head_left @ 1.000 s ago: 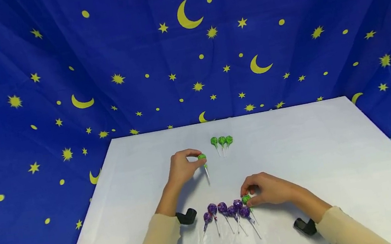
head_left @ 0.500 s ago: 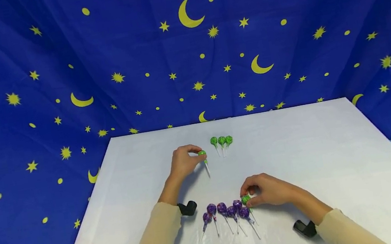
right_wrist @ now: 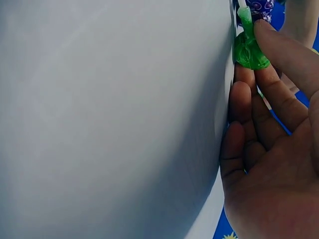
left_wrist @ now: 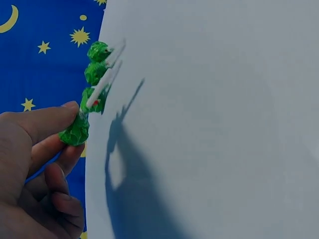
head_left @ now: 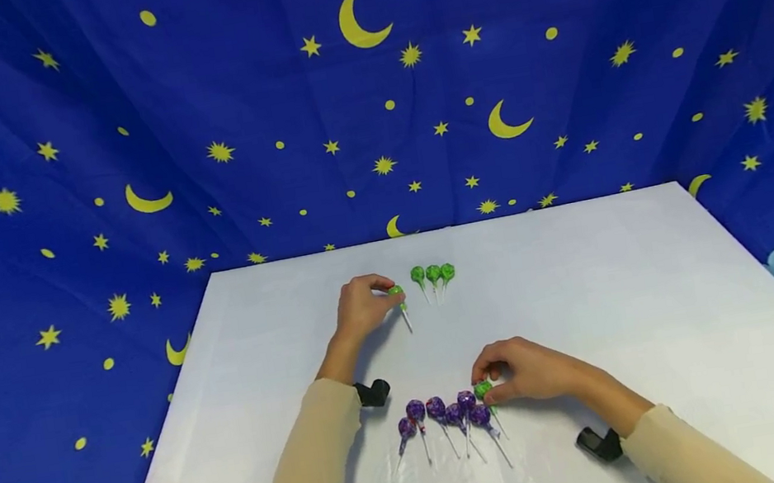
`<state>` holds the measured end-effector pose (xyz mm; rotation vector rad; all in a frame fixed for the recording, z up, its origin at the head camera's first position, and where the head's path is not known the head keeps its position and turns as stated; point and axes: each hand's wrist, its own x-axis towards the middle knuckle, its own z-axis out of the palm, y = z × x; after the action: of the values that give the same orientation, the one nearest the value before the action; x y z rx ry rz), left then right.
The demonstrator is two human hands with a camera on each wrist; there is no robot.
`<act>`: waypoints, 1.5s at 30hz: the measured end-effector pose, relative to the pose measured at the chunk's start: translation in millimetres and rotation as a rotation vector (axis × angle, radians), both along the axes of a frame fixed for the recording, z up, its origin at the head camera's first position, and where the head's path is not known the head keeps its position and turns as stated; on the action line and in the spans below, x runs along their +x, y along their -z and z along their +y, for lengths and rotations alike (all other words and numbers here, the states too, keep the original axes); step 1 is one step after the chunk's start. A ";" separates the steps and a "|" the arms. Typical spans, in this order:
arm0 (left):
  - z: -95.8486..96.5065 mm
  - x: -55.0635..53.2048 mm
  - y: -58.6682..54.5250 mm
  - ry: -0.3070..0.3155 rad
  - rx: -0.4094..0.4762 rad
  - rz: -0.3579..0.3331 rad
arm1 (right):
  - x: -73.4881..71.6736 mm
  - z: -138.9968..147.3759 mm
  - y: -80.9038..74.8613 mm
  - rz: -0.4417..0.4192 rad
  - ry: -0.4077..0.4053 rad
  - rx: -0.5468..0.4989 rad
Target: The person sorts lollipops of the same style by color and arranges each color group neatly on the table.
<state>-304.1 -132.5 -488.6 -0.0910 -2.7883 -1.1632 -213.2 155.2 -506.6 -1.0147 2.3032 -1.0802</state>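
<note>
My left hand [head_left: 361, 309] pinches a green-wrapped lollipop [left_wrist: 75, 131] by its head between thumb and fingers, its white stick pointing toward me. It is just left of a row of 3 green lollipops [head_left: 433, 273] lying at the far side of the table. My right hand [head_left: 532, 368] pinches another green lollipop [right_wrist: 250, 51] by its head, low at the table. This one sits at the right end of a group of several purple lollipops [head_left: 435, 409], whose sticks point toward me. In the right wrist view a purple wrapper [right_wrist: 261, 9] shows right behind it.
A white-covered table [head_left: 588, 278] spreads under both hands. Behind it hangs a blue cloth [head_left: 306, 103] with yellow moons and stars. A black wrist device [head_left: 374, 394] is on the left wrist, another black device [head_left: 599, 444] on the right.
My left hand has moved away from me with its green lollipop, up toward the row of green ones. My right hand stays at the purple group, and the head view has shifted slightly.
</note>
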 end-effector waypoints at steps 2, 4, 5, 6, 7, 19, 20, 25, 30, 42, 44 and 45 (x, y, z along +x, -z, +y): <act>2.3 -4.0 -0.3 -0.010 -0.021 -0.014 | -0.4 -0.3 -0.1 -0.006 0.004 -0.003; 4.6 -7.6 0.3 -0.024 -0.036 -0.033 | -0.4 -0.7 0.8 -0.014 0.002 -0.006; 5.8 -9.4 0.3 -0.031 -0.042 -0.041 | -0.4 -1.0 0.9 -0.020 0.001 -0.007; 7.3 -11.1 0.3 -0.035 -0.045 -0.049 | -0.5 -1.2 1.0 -0.023 0.003 -0.005; 8.9 -12.8 0.2 -0.035 -0.045 -0.055 | -0.4 -1.1 1.0 -0.025 0.005 -0.002; 27.0 -27.7 -3.2 -0.069 -0.055 -0.091 | -0.4 3.1 1.9 -0.049 0.031 0.001; 26.9 -28.1 -2.8 -0.081 -0.054 -0.095 | -0.4 3.0 1.9 -0.051 0.030 -0.003; 24.7 -29.0 -0.5 -0.126 -0.043 -0.101 | -0.7 1.2 2.0 -0.055 0.026 -0.017; 23.1 -29.1 2.0 -0.137 -0.049 -0.108 | -0.4 -1.1 1.9 -0.059 0.020 -0.007; 26.8 -32.6 4.4 -0.147 0.038 -0.104 | -0.7 0.2 -2.7 -0.049 0.036 0.010; 27.2 -33.2 6.6 -0.139 0.049 -0.109 | -0.6 0.8 -2.7 -0.060 0.037 0.011; 27.4 -33.5 7.5 -0.133 0.053 -0.109 | -0.5 1.3 -2.6 -0.061 0.037 0.011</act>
<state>-337.6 -105.0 -496.1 0.1649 -2.8024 -1.2439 -213.7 156.4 -504.0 -0.9260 2.2849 -1.0961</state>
